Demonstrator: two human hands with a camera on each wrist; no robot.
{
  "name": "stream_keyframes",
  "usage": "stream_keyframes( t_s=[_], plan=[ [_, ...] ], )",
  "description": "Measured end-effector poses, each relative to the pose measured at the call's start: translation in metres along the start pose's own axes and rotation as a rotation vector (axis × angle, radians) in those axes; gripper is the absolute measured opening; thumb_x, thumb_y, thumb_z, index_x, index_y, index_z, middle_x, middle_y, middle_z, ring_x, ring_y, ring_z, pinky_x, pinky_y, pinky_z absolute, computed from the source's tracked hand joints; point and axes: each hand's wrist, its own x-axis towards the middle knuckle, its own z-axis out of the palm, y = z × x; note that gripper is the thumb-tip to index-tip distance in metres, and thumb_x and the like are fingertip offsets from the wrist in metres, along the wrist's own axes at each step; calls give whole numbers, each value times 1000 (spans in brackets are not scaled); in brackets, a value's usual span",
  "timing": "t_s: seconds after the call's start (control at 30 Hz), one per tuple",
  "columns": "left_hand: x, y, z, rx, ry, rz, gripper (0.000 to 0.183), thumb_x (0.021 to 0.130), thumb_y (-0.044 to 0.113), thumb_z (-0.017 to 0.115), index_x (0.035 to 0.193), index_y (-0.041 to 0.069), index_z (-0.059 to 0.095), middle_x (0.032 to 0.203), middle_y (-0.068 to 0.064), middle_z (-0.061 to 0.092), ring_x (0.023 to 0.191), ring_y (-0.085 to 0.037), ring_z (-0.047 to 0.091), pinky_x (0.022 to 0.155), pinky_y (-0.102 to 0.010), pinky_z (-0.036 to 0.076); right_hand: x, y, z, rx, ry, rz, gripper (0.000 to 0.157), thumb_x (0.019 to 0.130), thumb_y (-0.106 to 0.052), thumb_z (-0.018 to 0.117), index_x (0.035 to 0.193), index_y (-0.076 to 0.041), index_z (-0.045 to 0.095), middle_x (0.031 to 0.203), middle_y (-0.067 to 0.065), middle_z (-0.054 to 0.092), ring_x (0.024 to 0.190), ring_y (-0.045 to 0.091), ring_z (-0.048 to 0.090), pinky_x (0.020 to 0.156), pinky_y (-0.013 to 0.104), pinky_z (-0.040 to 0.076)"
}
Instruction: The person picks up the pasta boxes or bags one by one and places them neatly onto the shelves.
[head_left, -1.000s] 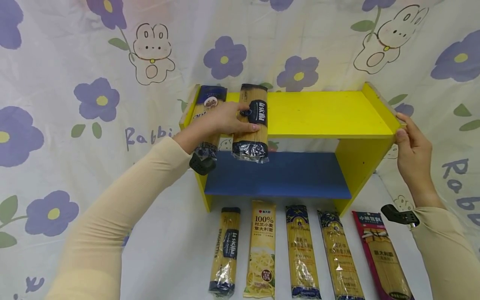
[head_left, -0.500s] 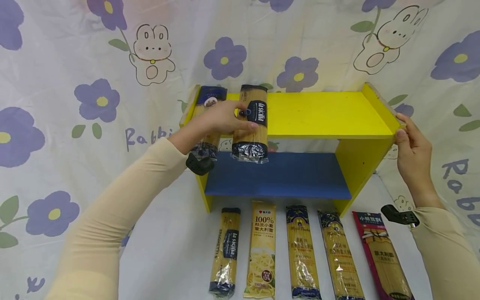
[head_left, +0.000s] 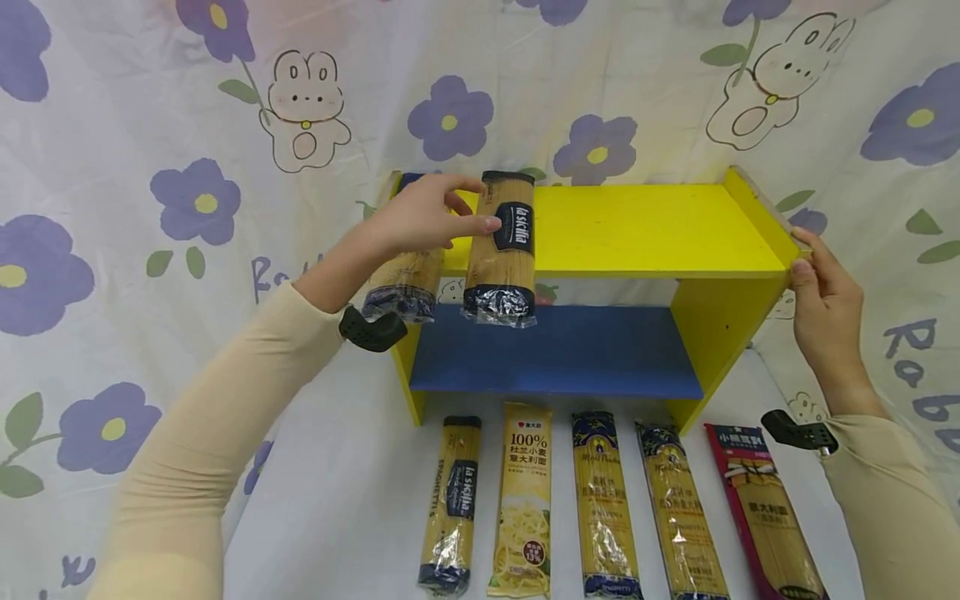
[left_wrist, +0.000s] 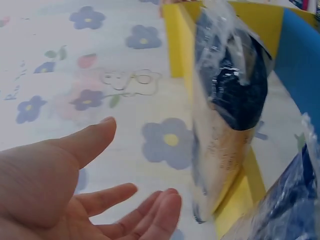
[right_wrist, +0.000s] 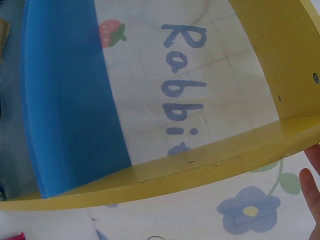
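Observation:
A La Sicilia spaghetti pack [head_left: 501,275] with dark ends lies on the yellow top board [head_left: 637,225] of a small shelf, its lower end jutting past the front edge. My left hand [head_left: 427,217] hovers at its left side. In the left wrist view, that hand's fingers [left_wrist: 165,212] are spread and stand apart from the pack. Partly hidden below the left hand, a second spaghetti pack [head_left: 408,275] lies at the board's left end. My right hand [head_left: 831,312] grips the top right corner of the shelf's side panel, thumb in front.
Below is a blue middle board [head_left: 555,346]. In front of the shelf, several pasta packs lie in a row on the white surface, from a La Sicilia pack [head_left: 450,508] at left to a red-edged pack [head_left: 768,517] at right. A patterned cloth [head_left: 525,58] hangs behind.
My left hand has let go of the La Sicilia pack and drawn back to the left and slightly up. The pack stays in place on the top board. My right hand has not moved.

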Motion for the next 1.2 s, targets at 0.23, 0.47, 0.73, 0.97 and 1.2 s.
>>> stream_keyframes(
  t_s=[0.23, 0.47, 0.73, 0.97, 1.2],
  plan=[
    [-29, -4, -7, -186, 123, 142, 60, 94, 36, 68, 148, 24, 45, 124, -6, 62, 104, -18, 64, 87, -41, 57, 5, 11, 1, -9, 6, -1, 38, 105, -28, 46, 142, -29, 55, 95, -24, 57, 86, -2, 54, 83, 6, 42],
    [-70, -9, 0, -254, 259, 257, 51, 96, 31, 66, 144, 26, 50, 117, -5, 64, 100, -16, 64, 83, -29, 56, 5, 12, 1, -10, -3, 2, 38, 106, -28, 46, 143, -30, 54, 94, -23, 58, 86, -2, 55, 83, 6, 42],
    [-111, -29, 18, -307, 322, 382, 50, 95, 18, 66, 143, 23, 52, 113, -6, 68, 99, -15, 64, 84, -22, 54, 2, 7, 0, -5, -12, 20, 38, 105, -28, 46, 143, -30, 53, 95, -22, 58, 87, -2, 56, 83, 7, 43],
    [-149, -59, 52, -383, 326, 448, 53, 94, 4, 64, 143, 16, 51, 107, -7, 69, 95, -14, 66, 81, -21, 54, 2, 12, 0, -6, -5, 34, 38, 106, -29, 46, 143, -33, 53, 97, -22, 59, 87, 0, 55, 84, 7, 43],
    [-172, -113, 105, -609, 320, 490, 45, 91, -10, 59, 135, -4, 53, 102, 4, 69, 85, -13, 68, 70, -24, 55, -2, 0, 0, 10, -9, 26, 38, 106, -27, 46, 143, -31, 53, 98, -23, 59, 88, -1, 55, 84, 7, 43]
  ],
)
